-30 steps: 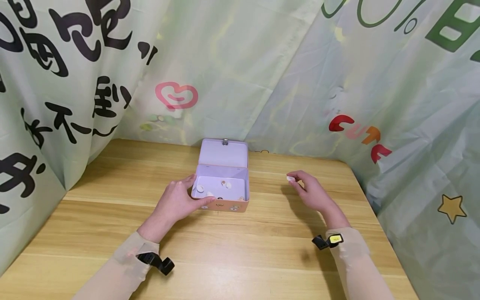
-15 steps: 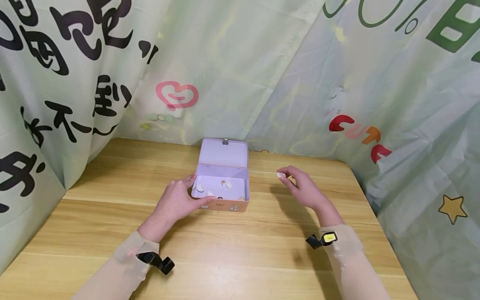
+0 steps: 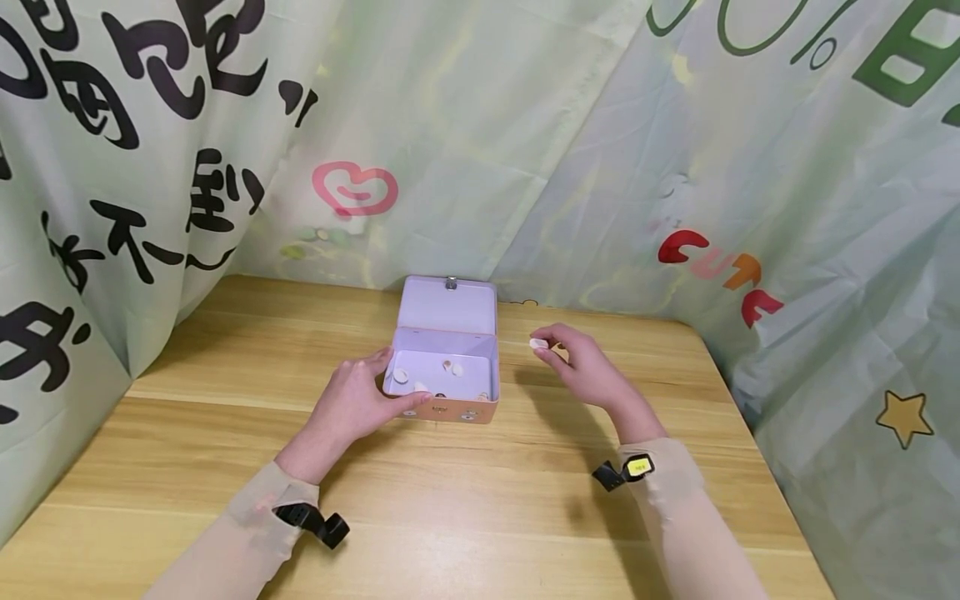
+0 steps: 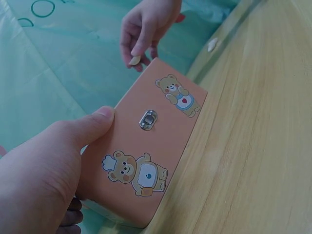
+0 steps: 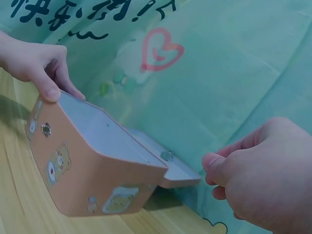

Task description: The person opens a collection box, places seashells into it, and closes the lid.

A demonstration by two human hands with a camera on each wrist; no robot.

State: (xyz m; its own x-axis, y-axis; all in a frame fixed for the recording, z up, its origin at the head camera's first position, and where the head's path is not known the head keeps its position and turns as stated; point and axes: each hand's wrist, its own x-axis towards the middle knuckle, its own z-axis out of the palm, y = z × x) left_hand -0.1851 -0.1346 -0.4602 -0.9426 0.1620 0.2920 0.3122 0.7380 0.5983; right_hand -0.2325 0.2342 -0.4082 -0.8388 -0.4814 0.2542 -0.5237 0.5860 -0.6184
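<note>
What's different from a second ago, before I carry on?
The right hand has moved left toward the open box, carrying the small white piece pinched at its fingertips. Nothing was taken up or let go. Unchanged: the left hand holding the box, its raised lid, the pieces inside.

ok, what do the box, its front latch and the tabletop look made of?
Box: probably painted tin, satin orange outside, lilac inside; thin walls, rounded corners.
Front latch: metal, likely plated; silvery with bright highlights.
Tabletop: wood or wood-look laminate, light sheen; grain shows, but which is unclear.
</note>
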